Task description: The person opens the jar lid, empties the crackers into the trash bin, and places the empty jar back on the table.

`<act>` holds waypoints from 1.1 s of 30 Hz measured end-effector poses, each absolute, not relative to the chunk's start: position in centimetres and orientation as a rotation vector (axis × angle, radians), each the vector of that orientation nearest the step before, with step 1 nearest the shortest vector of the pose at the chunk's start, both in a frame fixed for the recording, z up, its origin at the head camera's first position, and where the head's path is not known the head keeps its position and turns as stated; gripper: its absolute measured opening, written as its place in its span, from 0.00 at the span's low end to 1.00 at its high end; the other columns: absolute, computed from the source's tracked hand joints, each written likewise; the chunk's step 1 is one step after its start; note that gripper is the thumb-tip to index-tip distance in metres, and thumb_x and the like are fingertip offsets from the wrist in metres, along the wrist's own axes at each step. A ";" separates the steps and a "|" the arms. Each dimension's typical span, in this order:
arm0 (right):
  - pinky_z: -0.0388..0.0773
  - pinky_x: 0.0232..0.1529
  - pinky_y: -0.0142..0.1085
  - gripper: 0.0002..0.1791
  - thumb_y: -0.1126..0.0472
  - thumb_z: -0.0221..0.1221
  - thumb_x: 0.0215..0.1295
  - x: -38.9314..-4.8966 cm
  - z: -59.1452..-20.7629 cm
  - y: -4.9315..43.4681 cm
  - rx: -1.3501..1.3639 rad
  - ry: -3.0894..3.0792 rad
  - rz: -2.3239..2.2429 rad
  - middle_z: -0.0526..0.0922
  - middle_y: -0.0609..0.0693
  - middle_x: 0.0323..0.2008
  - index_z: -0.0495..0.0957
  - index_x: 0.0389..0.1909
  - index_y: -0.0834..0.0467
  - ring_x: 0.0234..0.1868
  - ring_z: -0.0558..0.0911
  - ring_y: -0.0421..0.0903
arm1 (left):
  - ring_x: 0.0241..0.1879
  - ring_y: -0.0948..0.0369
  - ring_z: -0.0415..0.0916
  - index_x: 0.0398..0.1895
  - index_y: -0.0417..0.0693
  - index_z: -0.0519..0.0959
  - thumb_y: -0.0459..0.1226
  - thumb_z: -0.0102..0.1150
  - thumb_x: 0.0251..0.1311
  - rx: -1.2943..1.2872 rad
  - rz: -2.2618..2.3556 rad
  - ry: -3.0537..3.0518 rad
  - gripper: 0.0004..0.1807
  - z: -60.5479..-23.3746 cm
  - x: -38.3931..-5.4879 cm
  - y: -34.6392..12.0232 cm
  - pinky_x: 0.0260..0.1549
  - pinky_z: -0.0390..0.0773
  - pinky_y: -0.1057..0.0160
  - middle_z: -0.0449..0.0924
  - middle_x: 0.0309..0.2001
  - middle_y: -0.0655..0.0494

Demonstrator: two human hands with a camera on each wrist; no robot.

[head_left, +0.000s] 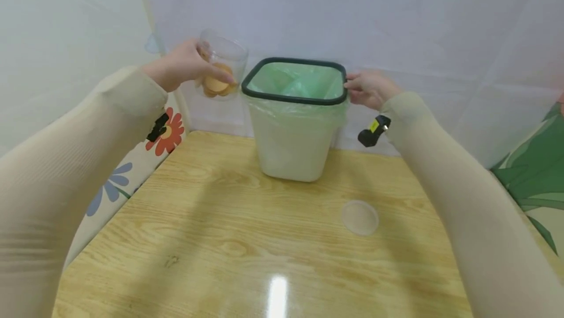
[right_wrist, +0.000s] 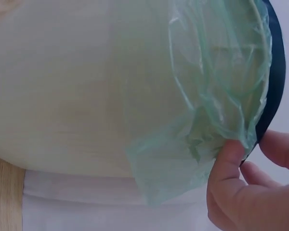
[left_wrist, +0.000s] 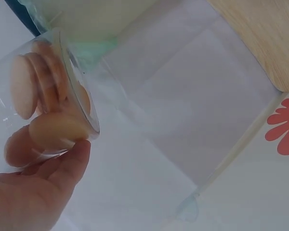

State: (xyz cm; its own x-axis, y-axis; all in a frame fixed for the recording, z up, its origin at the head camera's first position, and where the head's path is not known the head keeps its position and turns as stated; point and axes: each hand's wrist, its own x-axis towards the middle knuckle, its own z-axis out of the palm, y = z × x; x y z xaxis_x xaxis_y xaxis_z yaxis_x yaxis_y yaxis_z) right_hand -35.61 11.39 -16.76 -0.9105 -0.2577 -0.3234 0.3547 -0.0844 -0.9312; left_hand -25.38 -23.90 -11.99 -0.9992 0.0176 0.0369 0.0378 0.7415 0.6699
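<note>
My left hand (head_left: pixel 194 65) grips a clear plastic jar (head_left: pixel 235 53) beside the left rim of a trash can (head_left: pixel 293 141). Inside the jar lie several round, flat, tan biscuits (left_wrist: pixel 58 130). The jar is held in the air and tilts slightly. The white can stands on the table, lined with a green bag (head_left: pixel 295 75) whose edge hangs out below the dark rim (head_left: pixel 288 98). My right hand (head_left: pixel 372 87) pinches that rim at its right side, with fingers under it against the bag in the right wrist view. The can's bottom inside is hidden.
A round translucent lid (head_left: pixel 360 217) lies flat on the wooden table (head_left: pixel 229 249), right of the middle. White cloth (head_left: pixel 352 14) hangs close behind the can. Side panels with printed flowers (head_left: pixel 166 132) and green leaves (head_left: pixel 537 176) border the table.
</note>
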 end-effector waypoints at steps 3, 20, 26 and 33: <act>0.79 0.32 0.28 0.34 0.74 0.45 0.75 -35.5 -16.7 11.3 0.102 1.778 -2.056 0.72 0.50 0.56 0.55 0.78 0.55 0.30 0.80 0.40 | 0.57 0.51 0.62 0.72 0.34 0.52 0.44 0.72 0.58 -0.038 -1.088 -2.899 0.49 -11.8 -25.7 -23.9 0.59 0.71 0.53 0.61 0.63 0.41; 0.76 0.31 0.27 0.31 0.75 0.45 0.74 -35.3 -16.7 10.0 0.139 1.834 -2.070 0.74 0.49 0.48 0.59 0.76 0.56 0.26 0.74 0.39 | 0.48 0.58 0.67 0.69 0.37 0.55 0.45 0.72 0.56 0.029 -1.039 -2.764 0.47 -11.4 -26.5 -24.0 0.40 0.82 0.67 0.64 0.54 0.51; 0.76 0.29 0.28 0.32 0.76 0.46 0.73 -35.0 -17.0 10.2 0.140 1.867 -2.097 0.77 0.49 0.40 0.59 0.76 0.59 0.26 0.76 0.39 | 0.51 0.55 0.69 0.68 0.37 0.55 0.41 0.73 0.54 0.023 -0.954 -2.772 0.46 -11.5 -26.8 -23.4 0.43 0.84 0.63 0.66 0.56 0.48; 0.75 0.27 0.29 0.31 0.76 0.47 0.73 -34.7 -17.3 10.4 0.144 1.904 -2.121 0.78 0.48 0.30 0.61 0.75 0.60 0.25 0.76 0.38 | 0.53 0.52 0.70 0.72 0.37 0.53 0.38 0.73 0.54 -0.014 -0.887 -2.784 0.48 -11.7 -27.1 -22.9 0.42 0.84 0.61 0.65 0.63 0.40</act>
State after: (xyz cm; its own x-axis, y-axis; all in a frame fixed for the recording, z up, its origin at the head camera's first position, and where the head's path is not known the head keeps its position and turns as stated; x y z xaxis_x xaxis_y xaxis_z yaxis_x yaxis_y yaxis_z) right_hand -34.68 10.45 -17.26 -0.9539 -0.1452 -0.2625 0.2766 -0.0874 -0.9570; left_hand -27.08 -22.87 -11.70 -0.9760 -0.0567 0.2102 0.0754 0.8178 0.5705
